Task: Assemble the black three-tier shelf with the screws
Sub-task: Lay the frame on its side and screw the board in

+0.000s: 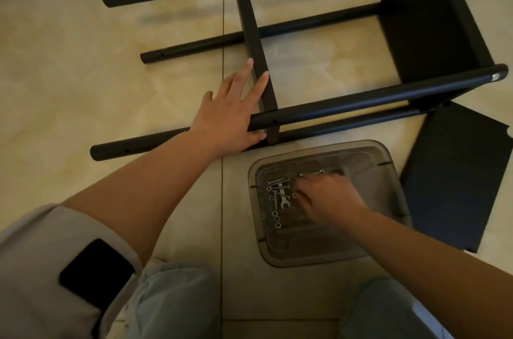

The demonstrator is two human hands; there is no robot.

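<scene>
The half-built black shelf (305,41) lies on its side on the tiled floor (83,74), filling the upper half of the frame. The left hand (230,111), fingers straight and spread, rests against its middle panel (254,41) at centre frame. Lower right, the right hand (324,199) reaches into a clear plastic bin (388,172) among the screws (276,199), fingers curled; whether it holds one cannot be told. A loose black panel (455,177) lies at right.

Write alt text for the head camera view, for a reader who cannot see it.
A person's left hand rests open-fingered on a shelf panel of a black shelf frame lying on a tiled floor, while the right hand reaches among screws in a clear plastic bin. A loose black panel lies beside it.
</scene>
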